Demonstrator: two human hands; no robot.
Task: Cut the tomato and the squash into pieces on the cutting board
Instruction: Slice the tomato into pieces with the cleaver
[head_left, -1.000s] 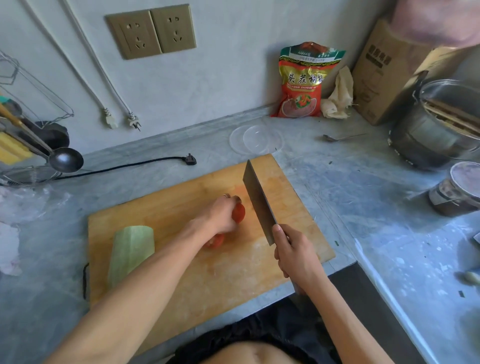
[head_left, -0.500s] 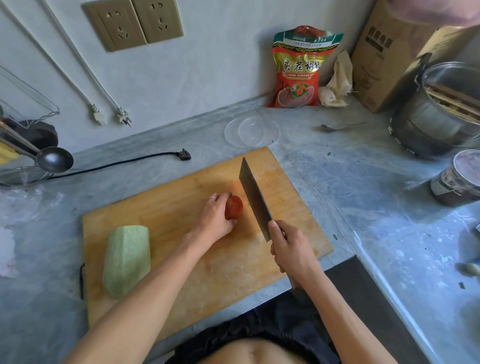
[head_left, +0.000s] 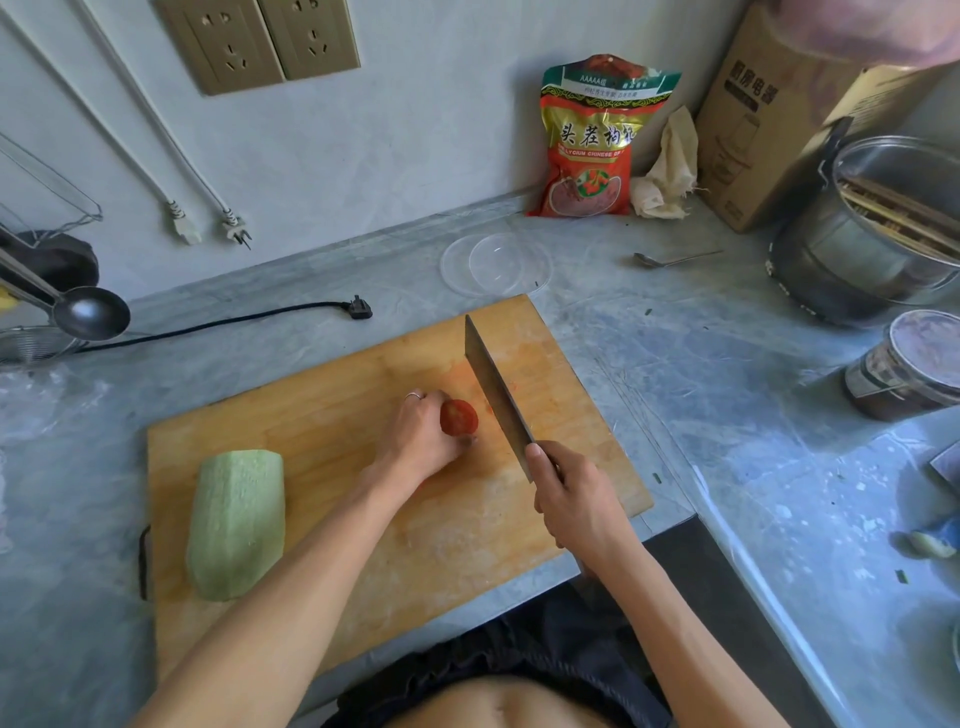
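A wooden cutting board (head_left: 322, 415) lies on the grey counter. Near its middle my left hand (head_left: 418, 434) grips a red tomato piece (head_left: 459, 417) with curled fingers, its cut face turned to the right. My right hand (head_left: 574, 496) holds the handle of a cleaver (head_left: 496, 392), whose blade stands edge-down just right of the tomato, a small gap between them. A peeled pale green squash (head_left: 236, 522) lies whole at the board's left end. Red juice stains the wood around the blade.
A clear plastic lid (head_left: 496, 264) and a spoon (head_left: 670, 258) lie behind the board. A red snack bag (head_left: 592, 140), a cardboard box (head_left: 753, 114), a steel pot (head_left: 878, 228) and a jar (head_left: 909, 364) stand at the right. A black plug (head_left: 360, 308) and a ladle (head_left: 91, 313) sit at the left.
My left hand shifted on the tomato, and the cut face now shows beside the fingers. The cleaver has stayed just right of it. The red bit seen beneath my left hand is no longer visible.
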